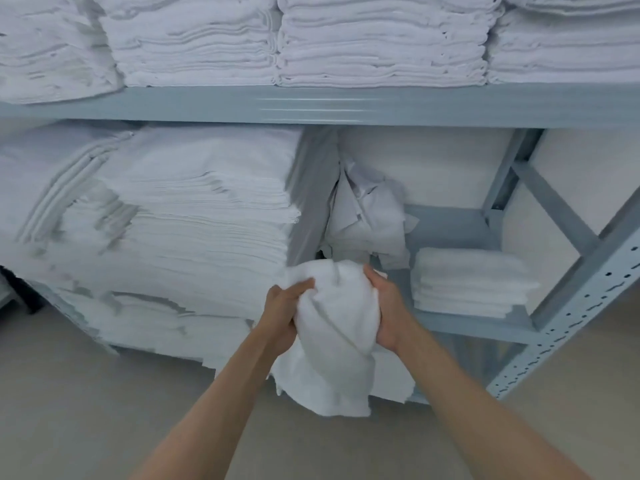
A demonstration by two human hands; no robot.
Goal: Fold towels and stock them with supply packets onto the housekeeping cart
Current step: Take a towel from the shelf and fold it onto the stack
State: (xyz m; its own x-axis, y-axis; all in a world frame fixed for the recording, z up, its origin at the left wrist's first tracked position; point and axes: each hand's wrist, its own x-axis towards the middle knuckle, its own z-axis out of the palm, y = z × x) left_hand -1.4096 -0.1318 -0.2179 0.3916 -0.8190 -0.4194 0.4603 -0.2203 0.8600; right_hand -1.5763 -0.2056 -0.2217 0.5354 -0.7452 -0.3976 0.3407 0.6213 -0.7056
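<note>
A crumpled white towel [337, 327] hangs bunched between both hands in front of the shelving. My left hand [282, 315] grips its left side with fingers curled into the cloth. My right hand [388, 306] grips its right side, thumb on top. The towel's lower end droops toward the floor. No cart and no supply packets are in view.
A grey metal shelf rack [346, 105] holds tall stacks of folded white linen [194, 216] on the left and along the top. A small folded towel stack [471, 282] sits on the lower right shelf, with rumpled cloth [367, 216] behind my hands. Beige floor lies below.
</note>
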